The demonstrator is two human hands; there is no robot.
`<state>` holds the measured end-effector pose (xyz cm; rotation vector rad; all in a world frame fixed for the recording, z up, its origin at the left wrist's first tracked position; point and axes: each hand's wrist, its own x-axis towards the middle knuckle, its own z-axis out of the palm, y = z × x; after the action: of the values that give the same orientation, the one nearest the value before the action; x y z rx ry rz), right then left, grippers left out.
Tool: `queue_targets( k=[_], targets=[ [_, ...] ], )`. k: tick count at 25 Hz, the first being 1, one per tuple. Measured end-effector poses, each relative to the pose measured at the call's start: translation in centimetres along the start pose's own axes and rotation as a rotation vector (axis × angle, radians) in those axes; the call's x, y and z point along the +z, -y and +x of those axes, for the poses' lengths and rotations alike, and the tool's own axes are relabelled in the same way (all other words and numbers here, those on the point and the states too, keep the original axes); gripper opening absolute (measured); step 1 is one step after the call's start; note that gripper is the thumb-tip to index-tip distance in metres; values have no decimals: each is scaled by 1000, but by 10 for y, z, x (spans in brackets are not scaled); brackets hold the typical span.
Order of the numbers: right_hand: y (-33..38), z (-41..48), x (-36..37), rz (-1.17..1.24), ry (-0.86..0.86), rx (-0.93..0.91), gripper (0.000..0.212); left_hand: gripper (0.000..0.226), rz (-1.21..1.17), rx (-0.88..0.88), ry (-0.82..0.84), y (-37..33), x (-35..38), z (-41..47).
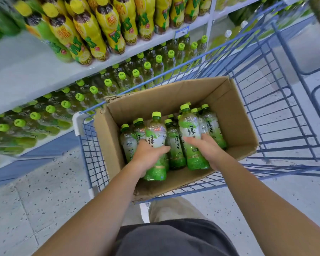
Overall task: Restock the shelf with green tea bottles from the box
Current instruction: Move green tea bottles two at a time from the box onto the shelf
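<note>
**Gripping two green tea bottles inside the box**

1. Left hand (149, 154): is curling its fingers round the lower body of a green tea bottle (156, 139), the thumb crossing the front of the label. The bottle is standing cap-up, its base showing just below the wrist; whether it is touching the box floor cannot be told.
2. Right hand (206, 147): is clasping a second bottle (189, 132) from its right side, fingers lying across the label.
3. Remaining bottles (175, 145): are standing upright between the two hands, just left of the left hand, and just beyond the right hand.
4. Cardboard box (235, 115): is enclosing both hands, flaps open, and is sitting in a blue wire cart (277, 115).
5. Shelved green tea bottles (107, 84): are standing in rows, green caps up, well beyond and left of the left hand.
6. Upper shelf board (26, 71): is running above those rows and is carrying yellow-labelled bottles (92, 32).
7. Speckled floor (44, 191): is lying beneath the left forearm.
</note>
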<state>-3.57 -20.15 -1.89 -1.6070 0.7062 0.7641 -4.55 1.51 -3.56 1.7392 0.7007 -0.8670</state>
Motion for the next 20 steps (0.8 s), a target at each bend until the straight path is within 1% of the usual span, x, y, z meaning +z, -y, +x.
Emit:
queue_targets(
  k=[2, 4, 7, 10, 12, 14, 16, 20],
  targets=[
    [7, -14, 18, -75, 14, -62, 29, 71, -78, 51, 52, -2, -13, -10],
    [16, -27, 34, -121, 0, -88, 31, 66, -146, 122, 30, -4, -26, -25],
    [27, -41, 52, -164, -25, -138, 28, 61, -122, 227, -13, -5, -46, -46],
    [42, -54, 77, -193, -18, -174, 38, 60, -117, 301, -93, -3, -75, -70],
    [51, -59, 101, -170, 13, -197, 35, 55, -117, 335, -151, 0, -97, -86],
    [59, -65, 131, -168, 48, -242, 28, 44, -125, 368, -227, 9, -125, -102],
    [67, -71, 157, -192, 73, -288, 27, 40, -125, 390, -305, 16, -151, -114],
    [91, -83, 225, -270, 152, -351, 43, 41, -129, 417, -432, 40, -212, -131]
  ],
)
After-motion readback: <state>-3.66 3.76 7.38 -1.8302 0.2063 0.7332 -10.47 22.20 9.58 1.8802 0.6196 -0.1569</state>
